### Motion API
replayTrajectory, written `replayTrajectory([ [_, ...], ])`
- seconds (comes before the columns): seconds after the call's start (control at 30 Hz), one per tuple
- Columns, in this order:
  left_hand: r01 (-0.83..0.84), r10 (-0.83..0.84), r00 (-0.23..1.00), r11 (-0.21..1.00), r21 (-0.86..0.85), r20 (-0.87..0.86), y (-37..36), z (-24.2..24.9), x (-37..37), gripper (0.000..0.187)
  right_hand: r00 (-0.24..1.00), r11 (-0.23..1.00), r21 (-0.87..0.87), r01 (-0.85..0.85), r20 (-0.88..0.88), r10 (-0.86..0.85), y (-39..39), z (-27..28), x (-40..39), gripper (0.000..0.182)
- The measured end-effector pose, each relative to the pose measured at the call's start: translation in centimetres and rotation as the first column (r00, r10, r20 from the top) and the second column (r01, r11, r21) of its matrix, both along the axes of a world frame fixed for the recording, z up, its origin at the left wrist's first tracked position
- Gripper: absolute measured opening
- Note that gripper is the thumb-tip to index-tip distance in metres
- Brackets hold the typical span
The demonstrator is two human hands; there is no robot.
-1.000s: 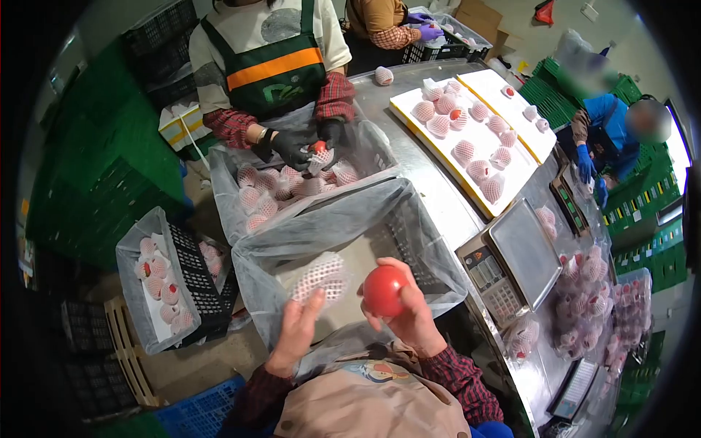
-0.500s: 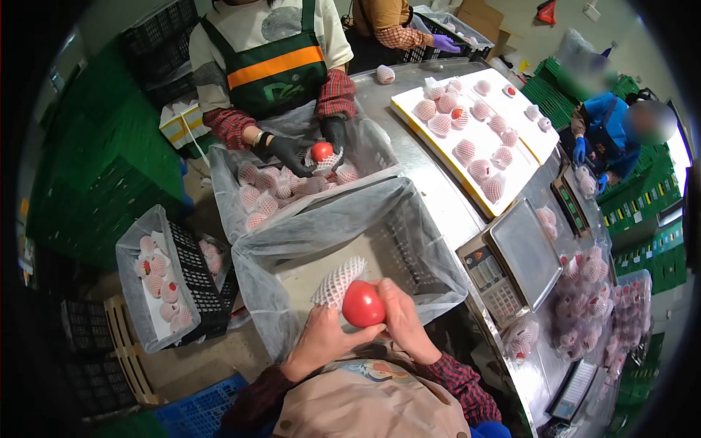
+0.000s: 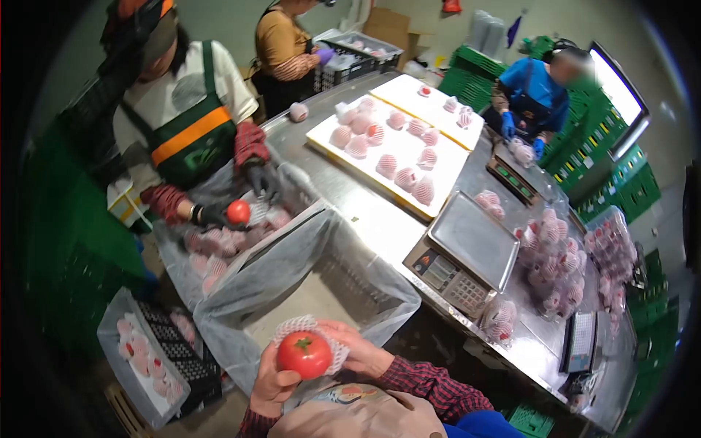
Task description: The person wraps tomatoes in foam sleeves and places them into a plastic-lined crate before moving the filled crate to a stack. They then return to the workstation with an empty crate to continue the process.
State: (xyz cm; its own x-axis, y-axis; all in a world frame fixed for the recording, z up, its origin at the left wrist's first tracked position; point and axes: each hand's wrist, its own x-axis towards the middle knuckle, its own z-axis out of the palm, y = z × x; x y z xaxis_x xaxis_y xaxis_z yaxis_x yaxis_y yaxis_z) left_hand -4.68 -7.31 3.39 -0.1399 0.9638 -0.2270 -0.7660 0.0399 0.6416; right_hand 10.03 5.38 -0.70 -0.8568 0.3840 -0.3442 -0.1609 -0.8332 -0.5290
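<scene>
A large red tomato, its green stem end facing up, sits between my two hands over the near edge of a plastic-lined crate. My left hand grips the tomato from the left, thumb across its front. A white foam net sleeve shows behind and to the right of the tomato. My right hand has its fingers closed on this net at the right side; some fingertips are hidden behind it.
A co-worker's gloved hand holds another tomato over a crate of netted fruit at left. On the metal table stand a scale, a white board with netted fruit, and bagged fruit. Two more people work farther back.
The tomato has turned so its stem end shows, and the foam net now lies behind it instead of hanging at its left. My view has swung right.
</scene>
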Motion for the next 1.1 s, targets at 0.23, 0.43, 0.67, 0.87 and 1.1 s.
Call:
replayTrajectory([
  [0.23, -0.231, 0.201, 0.886, 0.973, -0.022, -0.418, 2.8, 1.4, 0.9, 0.080, 0.947, 0.402, 0.897, 0.184, -0.051, -0.318, 2.1, 4.6, 1.5, 0.022],
  [0.43, -0.377, 0.310, 0.670, 0.925, 0.050, -0.675, 5.4, 0.9, 1.9, 0.071, 0.986, 0.688, 0.714, 0.132, -0.026, -0.162, 3.9, 3.2, 3.6, 0.030],
  [0.67, -0.161, 0.317, 0.058, 0.939, 0.305, -0.946, 10.9, 1.7, 5.0, 0.075, 0.984, 0.994, -0.063, 0.083, -0.150, -0.092, 6.2, -0.4, 1.8, 0.053],
  [0.87, -0.190, 0.065, 0.061, 0.980, 0.053, -0.996, 12.3, 1.6, 3.4, 0.058, 0.763, 0.639, 0.765, 0.075, 0.368, -0.531, 25.4, 2.9, 6.4, 0.061],
  [1.1, -0.538, -0.149, 0.057, 0.829, -0.156, -0.987, 4.6, -2.5, 1.7, 0.050, 0.484, -0.020, 0.983, -0.181, 0.072, -0.872, 53.8, -9.1, 15.5, 0.073],
])
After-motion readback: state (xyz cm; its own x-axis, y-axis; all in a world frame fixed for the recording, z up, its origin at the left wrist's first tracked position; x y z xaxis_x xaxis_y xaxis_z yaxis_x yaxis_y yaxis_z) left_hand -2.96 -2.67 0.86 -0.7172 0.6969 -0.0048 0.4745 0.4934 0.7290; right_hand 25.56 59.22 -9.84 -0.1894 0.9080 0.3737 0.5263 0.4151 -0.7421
